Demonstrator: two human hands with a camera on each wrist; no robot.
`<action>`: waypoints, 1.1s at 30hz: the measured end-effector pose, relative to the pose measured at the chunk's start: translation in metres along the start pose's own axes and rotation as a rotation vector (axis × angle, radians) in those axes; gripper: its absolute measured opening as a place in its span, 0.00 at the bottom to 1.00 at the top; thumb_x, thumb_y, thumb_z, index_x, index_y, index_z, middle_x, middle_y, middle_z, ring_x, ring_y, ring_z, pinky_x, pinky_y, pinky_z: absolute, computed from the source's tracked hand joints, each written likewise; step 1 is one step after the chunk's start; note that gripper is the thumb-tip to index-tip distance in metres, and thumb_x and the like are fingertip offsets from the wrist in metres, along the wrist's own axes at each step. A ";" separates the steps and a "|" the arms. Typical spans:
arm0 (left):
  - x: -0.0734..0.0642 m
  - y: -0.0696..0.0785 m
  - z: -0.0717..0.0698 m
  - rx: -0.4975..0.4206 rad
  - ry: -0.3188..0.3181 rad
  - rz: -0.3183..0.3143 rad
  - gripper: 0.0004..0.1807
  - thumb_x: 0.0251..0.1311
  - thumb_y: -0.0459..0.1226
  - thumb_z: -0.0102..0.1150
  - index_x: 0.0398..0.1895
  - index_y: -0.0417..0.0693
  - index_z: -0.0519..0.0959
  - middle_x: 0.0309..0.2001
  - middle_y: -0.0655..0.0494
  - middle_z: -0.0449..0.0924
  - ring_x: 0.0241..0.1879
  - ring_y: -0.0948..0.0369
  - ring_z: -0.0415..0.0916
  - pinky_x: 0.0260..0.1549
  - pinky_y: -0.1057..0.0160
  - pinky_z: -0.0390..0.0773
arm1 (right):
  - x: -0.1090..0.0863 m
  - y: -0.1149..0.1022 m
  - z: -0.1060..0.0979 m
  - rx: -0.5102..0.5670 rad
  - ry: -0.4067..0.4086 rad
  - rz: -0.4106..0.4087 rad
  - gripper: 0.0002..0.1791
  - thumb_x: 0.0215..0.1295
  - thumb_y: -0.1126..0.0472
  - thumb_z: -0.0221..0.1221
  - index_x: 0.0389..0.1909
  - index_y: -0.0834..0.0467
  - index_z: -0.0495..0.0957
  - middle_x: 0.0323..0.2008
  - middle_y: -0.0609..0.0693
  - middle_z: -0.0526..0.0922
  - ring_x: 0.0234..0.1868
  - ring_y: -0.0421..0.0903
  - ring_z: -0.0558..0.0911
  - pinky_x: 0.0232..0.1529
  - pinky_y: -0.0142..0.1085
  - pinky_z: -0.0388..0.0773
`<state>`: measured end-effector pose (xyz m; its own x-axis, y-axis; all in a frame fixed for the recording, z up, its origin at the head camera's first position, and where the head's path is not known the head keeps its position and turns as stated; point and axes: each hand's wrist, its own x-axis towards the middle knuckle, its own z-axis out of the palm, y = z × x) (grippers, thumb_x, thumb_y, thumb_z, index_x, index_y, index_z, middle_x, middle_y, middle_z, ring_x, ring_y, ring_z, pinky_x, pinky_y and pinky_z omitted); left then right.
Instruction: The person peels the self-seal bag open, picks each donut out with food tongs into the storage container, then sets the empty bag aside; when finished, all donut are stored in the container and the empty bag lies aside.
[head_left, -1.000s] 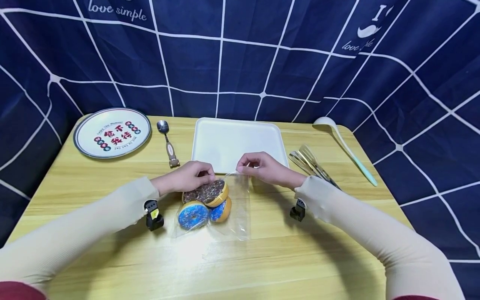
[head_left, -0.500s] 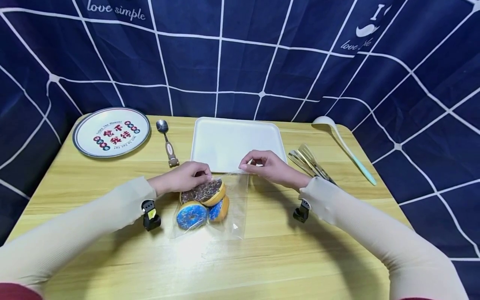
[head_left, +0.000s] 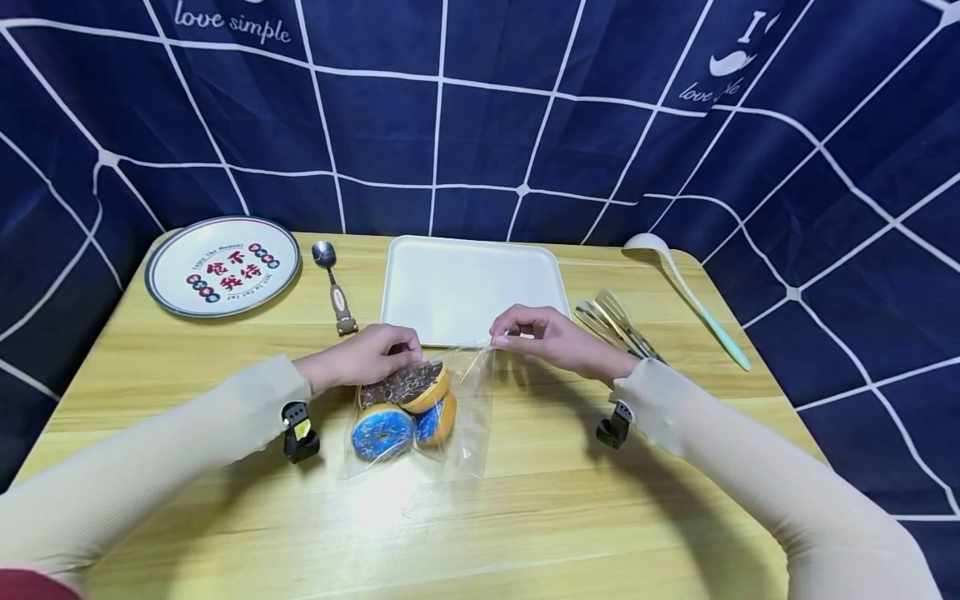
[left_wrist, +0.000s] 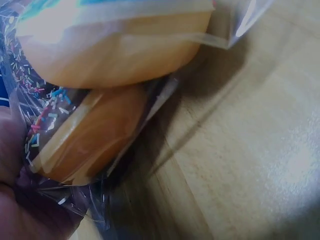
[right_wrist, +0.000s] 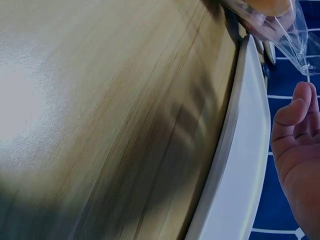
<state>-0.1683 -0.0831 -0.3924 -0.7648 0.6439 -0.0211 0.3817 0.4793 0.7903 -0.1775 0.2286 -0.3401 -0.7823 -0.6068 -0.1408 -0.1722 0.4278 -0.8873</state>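
A clear plastic bag (head_left: 471, 446) with donuts in it hangs or rests at the table's middle. Inside are a chocolate-topped donut (head_left: 408, 387) with sprinkles, a blue-topped donut (head_left: 383, 432) and another blue donut (head_left: 437, 420) tilted beside it. My left hand (head_left: 365, 353) grips the bag's upper left part behind the chocolate donut; in the left wrist view the film bunches by my fingers (left_wrist: 10, 150). With thumb and fingertips, my right hand (head_left: 551, 337) pinches the drawn-out upper right corner of the bag. The right wrist view shows that corner at the fingertips (right_wrist: 304, 90).
Behind the bag lies a white rectangular tray (head_left: 476, 287). An oval plate (head_left: 225, 292) with red lettering and a spoon (head_left: 337, 292) are at the left. Metal tongs (head_left: 615, 321) and a white ladle (head_left: 675, 275) with a pale green handle lie at the right.
My right hand has moved a little to the right, drawing out the bag's upper corner. The left hand and the donuts have shifted slightly left.
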 end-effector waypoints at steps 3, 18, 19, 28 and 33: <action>0.000 0.000 0.000 0.000 -0.002 0.006 0.08 0.74 0.31 0.55 0.35 0.41 0.81 0.29 0.54 0.78 0.32 0.63 0.71 0.40 0.63 0.75 | -0.003 0.002 -0.003 -0.015 -0.016 0.007 0.06 0.75 0.64 0.60 0.47 0.62 0.83 0.50 0.49 0.81 0.45 0.41 0.76 0.38 0.37 0.77; -0.005 0.000 -0.002 0.023 0.024 0.039 0.09 0.74 0.28 0.53 0.37 0.41 0.82 0.29 0.54 0.79 0.32 0.64 0.72 0.38 0.64 0.75 | -0.008 0.009 -0.017 0.012 -0.095 0.020 0.08 0.77 0.64 0.58 0.48 0.64 0.81 0.47 0.45 0.82 0.36 0.46 0.74 0.34 0.36 0.75; -0.005 0.000 -0.001 0.025 0.025 0.039 0.09 0.74 0.28 0.53 0.37 0.41 0.82 0.29 0.54 0.79 0.32 0.64 0.71 0.38 0.64 0.75 | -0.008 0.009 -0.017 0.014 -0.094 0.025 0.09 0.77 0.65 0.57 0.49 0.65 0.81 0.46 0.47 0.82 0.35 0.46 0.74 0.34 0.36 0.75; -0.007 0.003 0.003 0.063 0.070 0.031 0.08 0.74 0.30 0.55 0.34 0.43 0.81 0.30 0.54 0.82 0.31 0.64 0.73 0.39 0.63 0.77 | -0.009 -0.001 -0.016 -0.050 0.068 0.112 0.18 0.80 0.56 0.56 0.61 0.61 0.79 0.41 0.57 0.79 0.34 0.48 0.78 0.34 0.36 0.78; -0.006 0.005 0.005 0.084 0.095 0.024 0.08 0.74 0.31 0.55 0.34 0.43 0.81 0.31 0.53 0.83 0.31 0.63 0.75 0.39 0.61 0.79 | -0.010 -0.012 -0.011 -0.086 0.167 0.178 0.19 0.81 0.50 0.55 0.47 0.65 0.78 0.33 0.53 0.80 0.30 0.45 0.79 0.29 0.36 0.77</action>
<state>-0.1589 -0.0819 -0.3909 -0.7990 0.5985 0.0584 0.4398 0.5155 0.7354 -0.1737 0.2368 -0.3229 -0.8915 -0.4009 -0.2108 -0.0674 0.5775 -0.8136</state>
